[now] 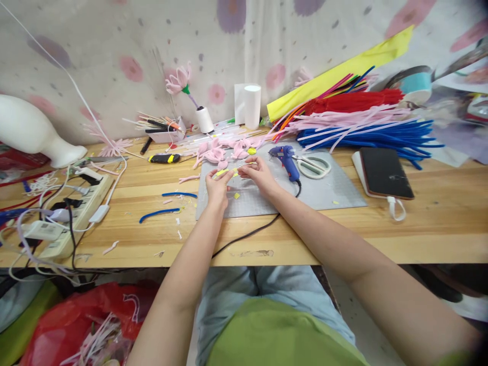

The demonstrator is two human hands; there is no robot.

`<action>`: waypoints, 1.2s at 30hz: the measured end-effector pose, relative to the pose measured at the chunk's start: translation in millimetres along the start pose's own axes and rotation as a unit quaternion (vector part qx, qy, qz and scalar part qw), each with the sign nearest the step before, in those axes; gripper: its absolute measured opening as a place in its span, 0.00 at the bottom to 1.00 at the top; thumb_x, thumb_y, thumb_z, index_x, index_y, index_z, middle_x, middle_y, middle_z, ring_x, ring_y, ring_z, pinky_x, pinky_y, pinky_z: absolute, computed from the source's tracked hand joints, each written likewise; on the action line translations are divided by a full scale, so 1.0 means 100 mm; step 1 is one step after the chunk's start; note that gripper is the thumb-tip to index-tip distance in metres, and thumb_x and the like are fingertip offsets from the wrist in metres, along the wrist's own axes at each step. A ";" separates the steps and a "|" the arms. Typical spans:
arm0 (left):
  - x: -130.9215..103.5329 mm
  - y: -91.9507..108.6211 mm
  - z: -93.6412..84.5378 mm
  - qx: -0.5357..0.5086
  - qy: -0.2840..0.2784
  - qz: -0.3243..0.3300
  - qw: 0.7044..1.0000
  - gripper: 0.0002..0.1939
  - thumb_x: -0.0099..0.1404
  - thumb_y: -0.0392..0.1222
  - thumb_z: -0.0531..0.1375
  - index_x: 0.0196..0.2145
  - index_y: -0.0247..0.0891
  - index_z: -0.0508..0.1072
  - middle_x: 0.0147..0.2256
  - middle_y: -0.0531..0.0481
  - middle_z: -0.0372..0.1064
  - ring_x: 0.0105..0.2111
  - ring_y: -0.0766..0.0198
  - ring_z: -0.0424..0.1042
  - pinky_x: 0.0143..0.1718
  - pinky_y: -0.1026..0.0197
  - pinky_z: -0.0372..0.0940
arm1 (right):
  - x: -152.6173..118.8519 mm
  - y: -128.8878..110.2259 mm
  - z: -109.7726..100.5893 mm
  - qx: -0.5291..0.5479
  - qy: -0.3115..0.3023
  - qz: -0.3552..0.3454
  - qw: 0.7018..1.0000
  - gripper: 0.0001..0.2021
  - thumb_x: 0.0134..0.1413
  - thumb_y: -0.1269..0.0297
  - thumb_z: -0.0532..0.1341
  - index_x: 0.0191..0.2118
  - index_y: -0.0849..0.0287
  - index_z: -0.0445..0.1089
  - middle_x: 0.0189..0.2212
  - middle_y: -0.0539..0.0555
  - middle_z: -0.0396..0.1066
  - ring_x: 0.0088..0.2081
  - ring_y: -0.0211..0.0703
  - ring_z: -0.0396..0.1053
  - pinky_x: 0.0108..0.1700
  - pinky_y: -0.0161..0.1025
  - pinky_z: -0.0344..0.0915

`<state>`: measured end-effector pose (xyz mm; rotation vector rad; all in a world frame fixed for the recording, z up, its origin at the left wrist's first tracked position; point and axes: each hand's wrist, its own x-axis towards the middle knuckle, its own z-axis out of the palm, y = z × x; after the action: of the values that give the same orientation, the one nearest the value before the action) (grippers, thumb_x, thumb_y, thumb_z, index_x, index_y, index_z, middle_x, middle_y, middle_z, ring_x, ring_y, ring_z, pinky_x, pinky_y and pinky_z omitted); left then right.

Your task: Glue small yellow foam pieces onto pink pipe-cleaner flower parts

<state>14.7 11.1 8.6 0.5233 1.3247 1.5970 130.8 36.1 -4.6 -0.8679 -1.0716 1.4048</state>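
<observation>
My left hand (217,187) is closed in a pinch on a narrow yellow strip (221,173) above the grey cutting mat (324,195). Close on its right, my right hand (261,177) pinches the strip's other end; its fingertips are small and partly hidden. A small yellow scrap (237,195) lies on the mat below the hands. Just beyond them are pink looped pipe-cleaner petals (215,154) and a small yellow piece (251,151). To the right of my right hand lie a blue glue gun (285,160) and white-handled scissors (314,166).
Bundles of blue pipe cleaners (366,137) and red pipe cleaners (354,101) lie at the back right. A black notebook-like item (386,172) sits at right. Left are a power strip (82,213), a utility knife (163,158) and blue pieces (179,194). The glue gun's cord (247,235) crosses the table front.
</observation>
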 end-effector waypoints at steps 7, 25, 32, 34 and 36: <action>0.03 0.01 -0.03 0.001 0.007 -0.008 1.000 0.32 0.40 0.32 0.70 0.40 0.39 0.59 0.30 0.52 0.70 0.27 0.70 0.69 0.19 0.72 0.49 | 0.02 -0.04 -0.07 0.009 0.042 0.005 0.999 0.17 0.37 0.64 0.64 0.35 0.55 0.57 0.25 0.46 0.72 0.29 0.35 0.70 0.39 0.39 0.67; -0.02 -0.09 -0.06 0.013 -0.051 0.017 0.998 0.28 0.41 0.33 0.68 0.36 0.39 0.56 0.24 0.59 0.65 0.23 0.73 0.64 0.19 0.71 0.47 | -0.04 0.00 -0.09 -0.042 -0.060 0.020 0.997 0.21 0.33 0.65 0.65 0.36 0.55 0.57 0.27 0.45 0.71 0.30 0.35 0.69 0.37 0.39 0.66; 0.00 -0.09 -0.08 -0.001 -0.069 0.020 0.997 0.27 0.40 0.32 0.68 0.35 0.38 0.59 0.21 0.62 0.61 0.19 0.76 0.60 0.18 0.70 0.46 | -0.08 0.07 -0.01 -0.043 -0.059 0.020 0.997 0.23 0.32 0.67 0.66 0.37 0.55 0.56 0.26 0.43 0.70 0.29 0.35 0.69 0.39 0.40 0.66; 0.00 -0.09 -0.08 0.002 -0.077 0.022 0.997 0.27 0.39 0.33 0.69 0.35 0.38 0.60 0.21 0.62 0.61 0.18 0.76 0.59 0.18 0.70 0.46 | -0.07 0.08 -0.01 -0.034 -0.058 0.022 0.997 0.23 0.32 0.67 0.67 0.37 0.55 0.56 0.26 0.43 0.70 0.29 0.35 0.69 0.39 0.41 0.67; 0.00 -0.10 -0.08 0.004 -0.082 0.021 0.996 0.27 0.39 0.34 0.69 0.35 0.38 0.61 0.21 0.61 0.62 0.19 0.76 0.60 0.18 0.71 0.46 | -0.06 0.08 -0.01 -0.028 -0.060 0.022 0.998 0.23 0.32 0.67 0.67 0.36 0.55 0.56 0.25 0.43 0.70 0.28 0.34 0.68 0.39 0.40 0.67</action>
<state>12.1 6.7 -2.7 0.6765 1.2050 1.5496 129.9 30.1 -13.3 -0.8597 -1.1937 1.4854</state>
